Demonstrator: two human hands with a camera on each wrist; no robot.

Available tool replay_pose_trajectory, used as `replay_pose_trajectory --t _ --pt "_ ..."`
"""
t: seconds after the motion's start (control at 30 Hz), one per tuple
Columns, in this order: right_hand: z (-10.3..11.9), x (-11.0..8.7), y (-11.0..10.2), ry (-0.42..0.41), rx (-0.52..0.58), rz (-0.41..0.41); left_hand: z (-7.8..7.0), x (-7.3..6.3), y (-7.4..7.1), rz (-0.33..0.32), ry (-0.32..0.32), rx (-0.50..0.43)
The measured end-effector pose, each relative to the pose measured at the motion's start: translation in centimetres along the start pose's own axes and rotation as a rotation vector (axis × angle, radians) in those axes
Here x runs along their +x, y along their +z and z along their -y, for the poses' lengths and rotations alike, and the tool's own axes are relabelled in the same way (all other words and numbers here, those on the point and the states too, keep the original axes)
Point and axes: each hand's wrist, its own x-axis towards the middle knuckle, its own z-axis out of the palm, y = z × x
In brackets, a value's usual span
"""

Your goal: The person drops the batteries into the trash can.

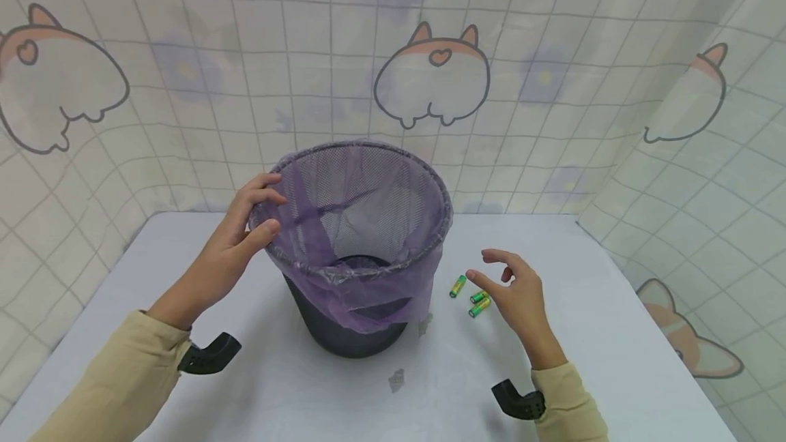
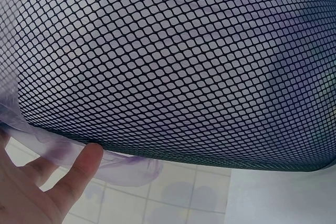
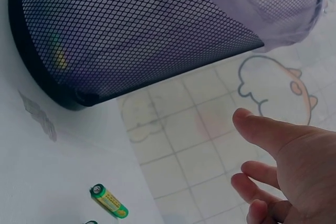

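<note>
Green-and-yellow batteries (image 1: 479, 307) lie on the white worktop (image 1: 620, 367), right of centre, between the mesh bin (image 1: 325, 329) and the right hand (image 1: 518, 295). Two lie close together, just beside that hand on its left-edge side; the third sits nearer the bin. Their long axes slant from near left towards far right. The right hand, the nearer, is empty, thumb and forefinger apart. The left hand (image 1: 236, 220), well apart, grips the bin's rim, draped with purple liner (image 1: 374, 316).
</note>
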Motion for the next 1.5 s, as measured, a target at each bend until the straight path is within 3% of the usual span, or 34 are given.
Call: replay_pose_trajectory --t 1.5 --pt "-2.7 0.9 1.8 0.073 -0.037 0.104 0.1 0.0 0.0 -0.002 0.003 0.007"
